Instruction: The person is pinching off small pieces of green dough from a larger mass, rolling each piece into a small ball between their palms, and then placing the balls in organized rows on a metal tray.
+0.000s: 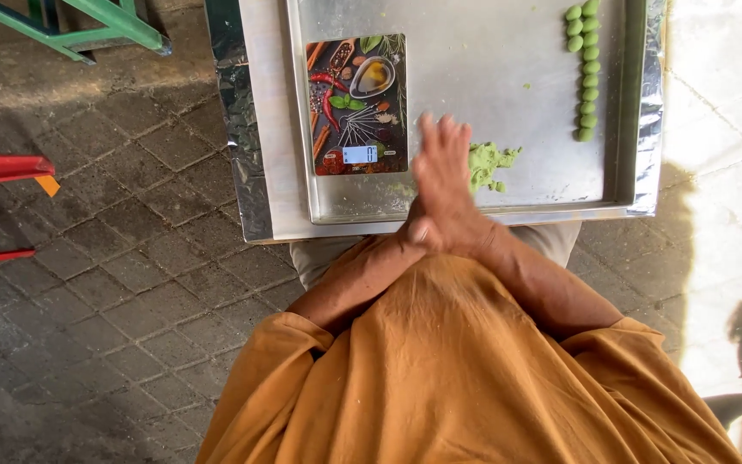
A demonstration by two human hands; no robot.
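hands: right hand [441, 176] pressed flat over left hand [422, 230], blurred; fingers straight, whether dough is held between – can't tell
dough [487, 163]: kept just beside hands
balls [586, 69]: row kept apart on tray [474, 206]
tip: light, even palm pressure is advised

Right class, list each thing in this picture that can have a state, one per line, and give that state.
Right hand: flat, fingers straight, pressed over the left; blurred.
Left hand: mostly hidden beneath the right.
Green dough lump: loose, ragged, lying on the tray.
Green dough balls: shaped, lined up in two columns.
Kitchen scale: lying flat, nothing on it, display lit.
Metal tray: level, resting on the foil-covered board.
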